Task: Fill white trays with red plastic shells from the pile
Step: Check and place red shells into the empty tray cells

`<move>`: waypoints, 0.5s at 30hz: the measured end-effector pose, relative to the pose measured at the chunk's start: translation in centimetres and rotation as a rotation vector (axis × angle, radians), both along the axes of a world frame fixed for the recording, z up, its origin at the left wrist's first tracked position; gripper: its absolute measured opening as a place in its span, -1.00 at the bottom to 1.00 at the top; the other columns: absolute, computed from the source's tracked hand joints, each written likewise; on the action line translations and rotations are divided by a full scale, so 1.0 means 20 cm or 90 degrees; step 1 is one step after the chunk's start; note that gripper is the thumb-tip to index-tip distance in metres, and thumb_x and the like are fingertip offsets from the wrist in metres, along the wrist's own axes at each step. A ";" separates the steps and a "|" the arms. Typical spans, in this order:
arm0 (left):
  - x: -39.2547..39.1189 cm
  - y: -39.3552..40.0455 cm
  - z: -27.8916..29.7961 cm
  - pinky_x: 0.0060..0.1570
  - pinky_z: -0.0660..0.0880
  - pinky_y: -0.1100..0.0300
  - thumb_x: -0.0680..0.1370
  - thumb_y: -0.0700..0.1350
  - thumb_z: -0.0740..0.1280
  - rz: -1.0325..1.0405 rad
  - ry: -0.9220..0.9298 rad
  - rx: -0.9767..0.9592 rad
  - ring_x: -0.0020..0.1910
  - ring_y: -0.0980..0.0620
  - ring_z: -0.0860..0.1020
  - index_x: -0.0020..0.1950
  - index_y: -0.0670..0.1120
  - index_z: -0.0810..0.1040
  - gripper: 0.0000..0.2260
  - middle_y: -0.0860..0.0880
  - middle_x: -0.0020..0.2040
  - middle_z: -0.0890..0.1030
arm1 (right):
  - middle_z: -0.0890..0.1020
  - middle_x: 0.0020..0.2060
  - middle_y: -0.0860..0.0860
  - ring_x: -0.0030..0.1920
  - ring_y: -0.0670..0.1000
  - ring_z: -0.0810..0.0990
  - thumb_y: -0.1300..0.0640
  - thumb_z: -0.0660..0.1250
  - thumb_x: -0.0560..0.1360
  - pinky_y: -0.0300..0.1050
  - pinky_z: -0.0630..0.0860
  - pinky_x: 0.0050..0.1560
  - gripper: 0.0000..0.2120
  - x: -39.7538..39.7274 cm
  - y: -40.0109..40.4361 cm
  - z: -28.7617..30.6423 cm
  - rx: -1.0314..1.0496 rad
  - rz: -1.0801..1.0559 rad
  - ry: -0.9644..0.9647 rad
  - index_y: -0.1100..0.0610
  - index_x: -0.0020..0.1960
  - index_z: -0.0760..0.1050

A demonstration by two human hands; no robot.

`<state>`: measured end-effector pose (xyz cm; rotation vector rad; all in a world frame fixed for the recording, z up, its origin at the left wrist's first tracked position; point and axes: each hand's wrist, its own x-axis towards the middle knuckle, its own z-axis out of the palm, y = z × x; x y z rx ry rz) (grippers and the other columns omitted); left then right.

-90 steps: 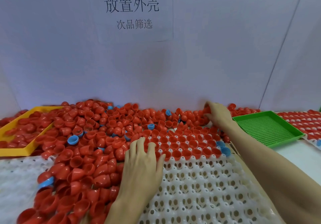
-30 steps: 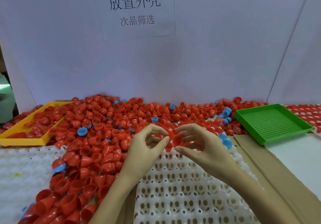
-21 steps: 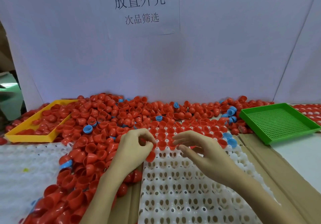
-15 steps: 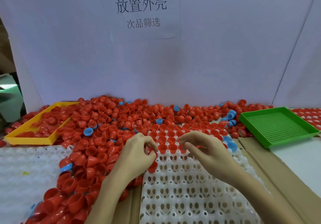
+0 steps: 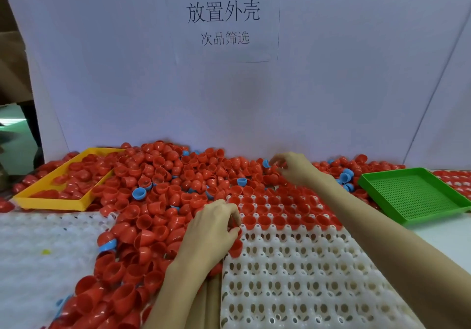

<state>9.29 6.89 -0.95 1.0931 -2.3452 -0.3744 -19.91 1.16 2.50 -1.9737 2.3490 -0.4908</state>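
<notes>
At the near left edge of the white tray [image 5: 300, 277] our left hand [image 5: 212, 229] curls around red shells [image 5: 235, 245]. Our right hand [image 5: 293, 168] reaches far into the pile [image 5: 158, 188], fingers bent among shells; whether it holds one we cannot tell. Filled rows [image 5: 280, 212] line the tray's far side.

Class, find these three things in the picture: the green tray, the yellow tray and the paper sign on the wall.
Green tray [image 5: 413, 196]: head view, on its mesh floor.
Yellow tray [image 5: 51, 203]: head view, on its near rim.
Sign [image 5: 223, 12]: head view, on the large printed characters.
</notes>
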 end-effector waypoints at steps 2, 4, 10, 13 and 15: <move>-0.01 0.01 0.01 -0.21 0.41 0.39 0.61 0.00 0.42 0.014 0.012 -0.034 -0.14 0.22 0.51 -0.02 0.13 0.59 -0.96 0.20 -0.11 0.45 | 0.65 0.21 0.04 0.20 0.10 0.61 0.14 0.46 0.57 -0.11 0.48 0.17 -0.65 -0.01 -0.03 -0.03 0.071 0.046 0.040 0.01 0.35 0.62; -0.01 0.01 0.02 -0.26 0.38 0.40 0.64 0.02 0.37 0.021 0.038 -0.062 -0.19 0.22 0.50 -0.02 0.12 0.57 -0.95 0.22 -0.14 0.42 | 0.57 0.11 0.01 0.20 0.12 0.55 0.04 0.52 0.54 -0.05 0.45 0.24 -0.61 -0.01 -0.05 -0.08 0.096 0.057 0.081 -0.04 0.35 0.62; -0.02 0.01 0.02 -0.30 0.35 0.40 0.66 0.02 0.34 0.026 0.061 -0.077 -0.21 0.21 0.51 -0.01 0.11 0.58 -0.93 0.23 -0.15 0.42 | 0.55 0.20 0.09 0.27 0.18 0.48 0.00 0.50 0.55 0.06 0.46 0.33 -0.67 0.01 -0.08 -0.12 0.052 0.029 0.115 -0.03 0.30 0.63; -0.03 0.02 0.02 -0.31 0.33 0.39 0.67 0.03 0.32 0.030 0.055 -0.080 -0.20 0.19 0.52 -0.01 0.11 0.58 -0.91 0.21 -0.15 0.43 | 0.53 0.25 0.12 0.32 0.19 0.43 -0.02 0.47 0.57 0.08 0.43 0.37 -0.62 0.03 -0.08 -0.12 0.079 0.035 0.137 -0.04 0.37 0.60; -0.03 0.03 0.02 -0.30 0.34 0.39 0.68 0.03 0.31 0.025 0.049 -0.079 -0.21 0.19 0.52 -0.01 0.10 0.58 -0.90 0.21 -0.16 0.44 | 0.53 0.24 0.13 0.31 0.19 0.44 -0.01 0.48 0.56 0.06 0.43 0.36 -0.68 0.03 -0.08 -0.13 0.064 0.028 0.126 0.01 0.29 0.64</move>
